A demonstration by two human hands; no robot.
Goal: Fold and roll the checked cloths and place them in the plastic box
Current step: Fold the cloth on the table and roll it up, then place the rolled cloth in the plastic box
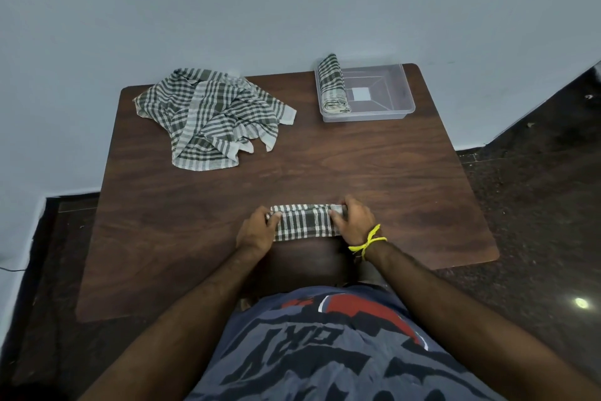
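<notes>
A pale blue-grey wall [292, 3] backs the scene, and below it I see a dark wooden table [357, 166] standing on a dark speckled floor [536, 205]. From the head camera I look straight down over a grey printed T-shirt [325, 352] and two bare forearms reaching onto the near part of the table.

Between the hands lies the checked cloth being rolled [305, 221], a short green-and-white bundle lying crosswise on the table close to the near edge. The left hand [257, 231] grips its left end, fingers curled over the top and thumb pressed against the end. The right hand [354, 221] grips the right end the same way, fingers curled round the roll. A yellow thread band [369, 241] is tied round the right wrist.

At the far right corner of the table sits the clear plastic box [406, 98], its long side running left to right. Inside it, against the left wall, lies one rolled cloth [331, 85], its far end poking up over the back rim. A small white square [361, 94] shows on the bare floor of the box beside that roll.

At the far left of the table, well apart from the box, a heap of loose checked cloths [214, 114] lies crumpled, its far edge hanging just past the table's back edge.
</notes>
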